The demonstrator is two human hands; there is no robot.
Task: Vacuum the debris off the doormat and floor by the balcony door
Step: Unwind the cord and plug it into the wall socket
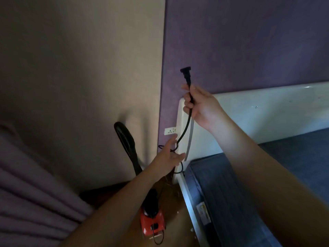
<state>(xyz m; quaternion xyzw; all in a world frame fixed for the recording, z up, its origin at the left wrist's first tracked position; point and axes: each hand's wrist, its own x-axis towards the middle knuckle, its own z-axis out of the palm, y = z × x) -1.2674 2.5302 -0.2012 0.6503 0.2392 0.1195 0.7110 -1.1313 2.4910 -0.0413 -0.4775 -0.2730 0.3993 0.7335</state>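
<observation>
My right hand [199,106] grips the vacuum's black power cord [187,125] just below its plug [186,72], which points up against the purple wall. My left hand [169,155] reaches out with straight fingers near the lower loop of the cord, just below a white wall socket [170,131]. The red and black vacuum cleaner [151,221] stands on the wooden floor between the wall and the bed. Its black brush nozzle [124,138] leans up against the beige wall. No doormat or balcony door is in view.
A white headboard [258,111] and bed frame with a blue mattress [240,193] fill the right side. A mauve pleated curtain [32,193] hangs at the lower left. The strip of wooden floor [179,220] beside the bed is narrow.
</observation>
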